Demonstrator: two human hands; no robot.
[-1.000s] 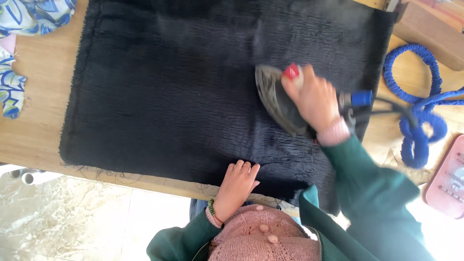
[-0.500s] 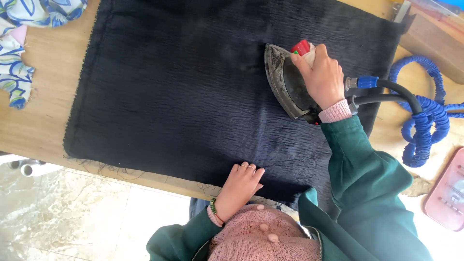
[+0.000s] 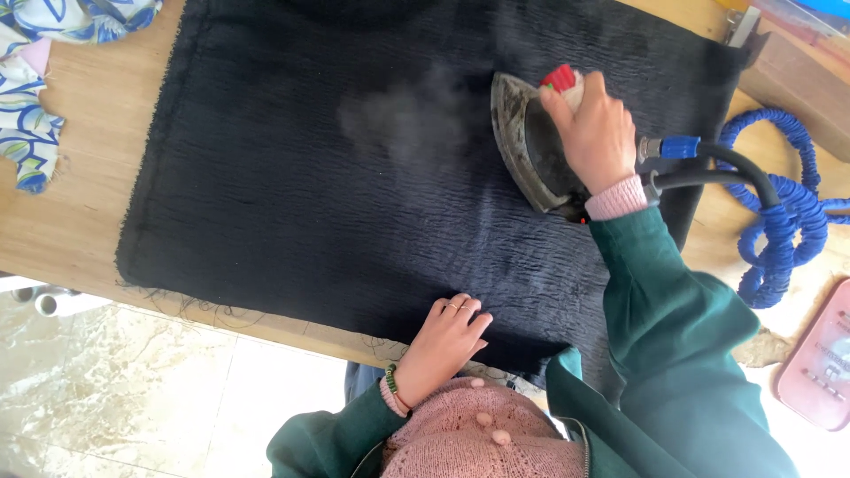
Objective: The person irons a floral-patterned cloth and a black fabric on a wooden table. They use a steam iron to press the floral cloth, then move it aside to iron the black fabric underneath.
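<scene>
While your right hand grips the steam iron on the black fabric's right half, nose toward the far table edge, long axis slightly slanted: lingering risks scorching; steam may scald. Left hand, open, flat, pins the near hem.

Right hand is curled in a tight grip, knuckles up, arm stretched well forward. Left hand lies flat, fingers together, wrist bent close to the body.
</scene>
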